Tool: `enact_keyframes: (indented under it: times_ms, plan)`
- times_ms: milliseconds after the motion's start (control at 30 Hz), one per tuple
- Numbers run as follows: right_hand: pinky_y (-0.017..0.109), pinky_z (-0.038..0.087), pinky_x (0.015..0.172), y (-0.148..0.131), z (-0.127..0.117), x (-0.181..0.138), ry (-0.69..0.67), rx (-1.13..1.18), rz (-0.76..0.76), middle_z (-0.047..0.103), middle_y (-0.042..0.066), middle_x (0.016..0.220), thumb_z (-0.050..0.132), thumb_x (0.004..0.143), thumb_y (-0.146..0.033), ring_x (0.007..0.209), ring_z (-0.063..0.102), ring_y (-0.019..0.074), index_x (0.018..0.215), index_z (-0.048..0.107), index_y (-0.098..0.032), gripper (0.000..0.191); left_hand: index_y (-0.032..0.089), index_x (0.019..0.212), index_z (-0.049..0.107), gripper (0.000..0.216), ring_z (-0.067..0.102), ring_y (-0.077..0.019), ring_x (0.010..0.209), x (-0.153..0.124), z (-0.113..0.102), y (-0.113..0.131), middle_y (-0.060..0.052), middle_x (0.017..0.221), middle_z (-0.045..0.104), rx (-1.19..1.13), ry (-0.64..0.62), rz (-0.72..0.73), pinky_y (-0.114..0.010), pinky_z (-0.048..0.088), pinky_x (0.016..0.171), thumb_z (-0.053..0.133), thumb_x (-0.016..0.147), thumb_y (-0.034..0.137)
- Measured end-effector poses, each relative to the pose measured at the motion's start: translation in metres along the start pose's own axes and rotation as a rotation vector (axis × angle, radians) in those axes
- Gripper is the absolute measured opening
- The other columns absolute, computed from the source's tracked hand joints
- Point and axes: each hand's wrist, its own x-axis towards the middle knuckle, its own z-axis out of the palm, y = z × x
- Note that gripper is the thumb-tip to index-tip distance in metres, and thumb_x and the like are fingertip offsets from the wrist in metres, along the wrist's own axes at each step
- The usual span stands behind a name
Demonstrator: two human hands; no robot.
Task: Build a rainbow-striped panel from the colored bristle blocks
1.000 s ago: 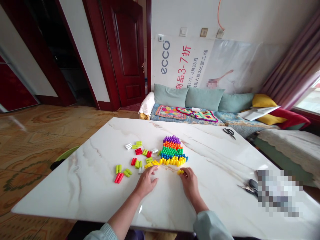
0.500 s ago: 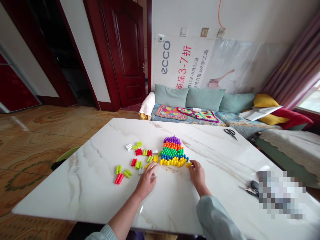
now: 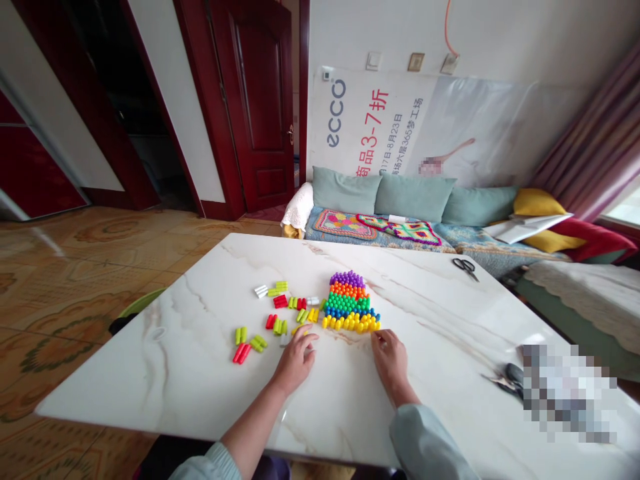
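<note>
Bright plastic pieces with rounded ends stand packed in a coloured block (image 3: 349,301) on the table, in bands of purple, orange, green, blue and yellow. Along its near side runs the yellow row (image 3: 351,324). My right hand (image 3: 391,360) rests just below the right end of that row, fingers curled in, with nothing visible in them. To the left, my left hand (image 3: 296,359) lies with bent fingers and the thumb apart, its fingertips over a partly covered yellow piece (image 3: 301,330). Loose lime pieces (image 3: 259,343) and red pieces (image 3: 241,353) lie farther left.
The white marbled table (image 3: 190,373) spans the foreground. Black scissors (image 3: 465,268) lie at its far right, and a second dark-handled pair (image 3: 510,381) lies nearer, beside a blurred-out item (image 3: 570,393). A sofa (image 3: 380,230) with cushions stands beyond.
My right hand has drawn slightly back and left from the yellow piece it was touching. That piece now sits close against the row's right end. My left hand stays nearly in place.
</note>
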Motion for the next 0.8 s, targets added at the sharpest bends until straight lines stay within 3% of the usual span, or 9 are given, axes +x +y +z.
enact_keyframes:
  times_ms: [167, 267, 333, 500, 600, 800]
  plan:
    - [0.024, 0.045, 0.063, -0.032, 0.010, -0.020, 0.001, 0.045, -0.113, 0.068, 0.007, 0.084, 0.042, 0.092, -0.037, 0.064, 0.059, 0.0136, 0.082, 0.067, -0.017, 0.034, 0.020, 0.099, 0.060, 0.032, 0.061, -0.0125, 0.079, 0.002, -0.002, 0.004, -0.009, 0.124, 0.051, -0.004, -0.005, -0.014, -0.034, 0.053, 0.084, 0.046, 0.077, 0.001]
    - [0.023, 0.050, 0.073, -0.070, 0.027, -0.033, -0.168, 0.130, -0.315, 0.069, 0.008, 0.100, 0.039, 0.092, -0.025, 0.082, 0.065, 0.0146, 0.098, 0.067, -0.019, 0.029, 0.019, 0.093, 0.057, 0.028, 0.059, -0.0145, 0.080, 0.005, -0.005, 0.011, -0.007, 0.107, 0.053, 0.004, 0.043, -0.020, -0.032, 0.053, 0.079, 0.044, 0.077, 0.001]
    - [0.024, 0.051, 0.078, -0.097, 0.040, -0.035, -0.299, 0.051, -0.382, 0.065, 0.008, 0.119, 0.036, 0.090, -0.015, 0.093, 0.066, 0.0155, 0.116, 0.063, -0.022, 0.038, 0.019, 0.084, 0.053, 0.022, 0.056, -0.0160, 0.077, 0.006, -0.006, 0.014, -0.005, 0.092, 0.051, 0.025, 0.090, -0.038, -0.031, 0.052, 0.072, 0.043, 0.076, 0.002]
    - [0.032, 0.055, 0.072, -0.147, 0.068, -0.013, -0.574, -0.317, -0.332, 0.037, 0.016, 0.149, 0.042, 0.086, -0.012, 0.088, 0.069, 0.0207, 0.145, 0.037, -0.020, 0.060, 0.021, 0.078, 0.047, 0.018, 0.054, -0.0185, 0.076, 0.008, -0.005, 0.014, -0.003, 0.081, 0.051, 0.065, 0.172, -0.057, -0.032, 0.049, 0.068, 0.041, 0.076, 0.004]
    - [0.036, 0.056, 0.071, -0.155, 0.073, -0.003, -0.636, -0.453, -0.312, 0.026, 0.020, 0.153, 0.042, 0.085, -0.011, 0.088, 0.070, 0.0233, 0.148, 0.031, -0.018, 0.064, 0.022, 0.080, 0.046, 0.016, 0.054, -0.0195, 0.079, 0.007, -0.004, 0.011, -0.004, 0.083, 0.052, 0.066, 0.198, -0.052, -0.033, 0.049, 0.071, 0.040, 0.080, 0.006]
    - [0.038, 0.057, 0.070, -0.146, 0.063, -0.022, -0.663, -0.498, -0.379, 0.026, 0.018, 0.153, 0.036, 0.087, -0.010, 0.085, 0.071, 0.0235, 0.147, 0.032, -0.020, 0.061, 0.021, 0.094, 0.048, 0.016, 0.057, -0.0205, 0.087, 0.006, -0.003, 0.009, -0.006, 0.090, 0.056, 0.052, 0.250, -0.054, -0.036, 0.050, 0.080, 0.036, 0.088, 0.012]
